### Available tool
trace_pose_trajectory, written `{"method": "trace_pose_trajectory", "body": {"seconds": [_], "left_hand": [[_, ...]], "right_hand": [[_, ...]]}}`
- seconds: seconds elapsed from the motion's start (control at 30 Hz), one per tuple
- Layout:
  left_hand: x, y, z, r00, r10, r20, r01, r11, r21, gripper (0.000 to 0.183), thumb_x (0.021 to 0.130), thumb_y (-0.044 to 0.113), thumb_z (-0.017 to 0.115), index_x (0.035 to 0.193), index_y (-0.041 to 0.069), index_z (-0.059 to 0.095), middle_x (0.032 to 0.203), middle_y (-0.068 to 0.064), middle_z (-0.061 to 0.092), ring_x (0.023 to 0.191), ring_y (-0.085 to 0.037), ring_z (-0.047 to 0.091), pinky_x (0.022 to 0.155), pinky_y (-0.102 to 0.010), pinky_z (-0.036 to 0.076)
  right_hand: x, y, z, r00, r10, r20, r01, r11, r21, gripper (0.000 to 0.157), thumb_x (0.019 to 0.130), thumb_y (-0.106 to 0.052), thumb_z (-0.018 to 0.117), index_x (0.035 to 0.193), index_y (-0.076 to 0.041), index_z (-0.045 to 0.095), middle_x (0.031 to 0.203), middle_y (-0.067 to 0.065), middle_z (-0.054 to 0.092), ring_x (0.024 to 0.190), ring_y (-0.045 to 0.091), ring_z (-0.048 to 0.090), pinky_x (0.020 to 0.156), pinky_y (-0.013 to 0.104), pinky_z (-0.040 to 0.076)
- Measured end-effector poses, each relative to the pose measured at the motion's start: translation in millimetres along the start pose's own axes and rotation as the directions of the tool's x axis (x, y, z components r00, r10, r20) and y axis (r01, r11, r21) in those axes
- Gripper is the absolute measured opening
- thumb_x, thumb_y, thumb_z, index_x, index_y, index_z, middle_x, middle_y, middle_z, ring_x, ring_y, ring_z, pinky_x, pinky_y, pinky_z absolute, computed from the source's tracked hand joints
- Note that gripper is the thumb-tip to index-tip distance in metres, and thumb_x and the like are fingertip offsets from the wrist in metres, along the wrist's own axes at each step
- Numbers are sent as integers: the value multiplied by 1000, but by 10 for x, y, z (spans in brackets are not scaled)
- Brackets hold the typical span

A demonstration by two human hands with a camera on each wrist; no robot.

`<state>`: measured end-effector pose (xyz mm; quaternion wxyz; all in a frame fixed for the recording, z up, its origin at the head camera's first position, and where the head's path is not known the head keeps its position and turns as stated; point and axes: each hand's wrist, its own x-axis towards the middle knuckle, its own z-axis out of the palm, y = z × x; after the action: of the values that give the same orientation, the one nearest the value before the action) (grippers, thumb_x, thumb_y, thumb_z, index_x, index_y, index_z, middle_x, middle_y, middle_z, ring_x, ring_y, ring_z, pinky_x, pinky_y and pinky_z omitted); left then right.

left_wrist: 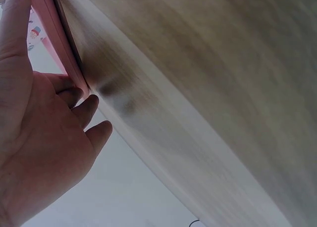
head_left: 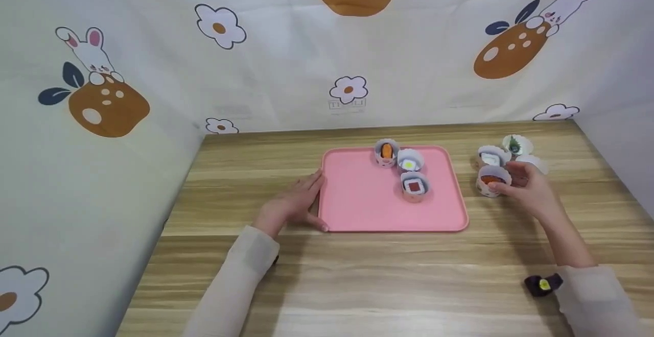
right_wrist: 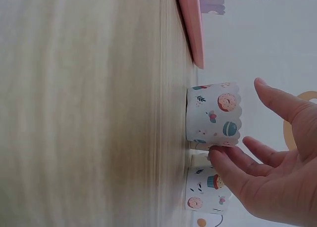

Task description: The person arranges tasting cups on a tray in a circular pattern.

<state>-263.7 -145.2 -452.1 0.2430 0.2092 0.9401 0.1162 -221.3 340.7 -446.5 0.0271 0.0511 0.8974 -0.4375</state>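
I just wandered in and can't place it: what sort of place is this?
Probably a small indoor booth set up for tabletop activity: rabbit-and-flower sheeting encloses the back and sides of a wood-grain table, which holds a pink tray and paper cups of sushi-like pieces.

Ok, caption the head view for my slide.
Left hand touching pink tray; right hand at patterned paper cupcake cup.

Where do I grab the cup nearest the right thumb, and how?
I'd pinch the cup by its outer wall just below the wavy rim, on its left and right sides, coming from the near side. It stands upright and round with its front uncrowded, while the white-filled cup sits close behind. The wall looks thin, so probably squeeze gently.
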Motion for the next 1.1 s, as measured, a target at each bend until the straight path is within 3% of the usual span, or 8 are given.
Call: {"method": "trace_pose_trajectory", "body": {"seconds": [0.13,0.23,0.3,0.67,1.1], "left_hand": [[-5,9,-5,1000,-5,2,5,1000,-2,130,71,65,78,162,17,0,170,0,-8,157,-31,2,129,-48,12],[-16,19,-11,1000,-6,1,6,1000,1,129,71,64,79,162,16,0,170,0,-7,157,-33,3,128,-49,13],[-23,27,-16,1000,-7,1,7,1000,3,130,71,63,79,162,16,0,170,1,-7,157,-33,3,128,-49,14],[-41,34,-14,1000,1,-3,-1,1000,4,129,71,62,80,162,15,1,170,1,-6,157,-29,2,129,-48,11],[-38,32,-20,1000,-5,-3,5,1000,-23,130,70,62,80,162,16,1,170,1,-6,157,-30,3,129,-49,11]], "right_hand": [[20,-7,10,1000,10,14,-10,1000,-2,90,92,-34,72,149,15,22,149,40,33,136,52,41,84,4,48],[36,-7,22,1000,4,13,-4,1000,-3,89,92,-30,73,148,17,22,148,42,34,134,53,42,74,-3,36],[44,-4,26,1000,1,11,-1,1000,-12,89,91,-29,74,147,18,23,147,43,34,134,54,42,73,-3,35],[90,27,60,1000,-7,11,7,999,-44,81,91,-21,73,142,21,26,141,43,38,129,52,46,72,-3,33],[113,18,53,1000,20,13,-18,994,-108,77,90,-23,74,140,19,32,137,41,43,123,48,49,73,5,35]]}}
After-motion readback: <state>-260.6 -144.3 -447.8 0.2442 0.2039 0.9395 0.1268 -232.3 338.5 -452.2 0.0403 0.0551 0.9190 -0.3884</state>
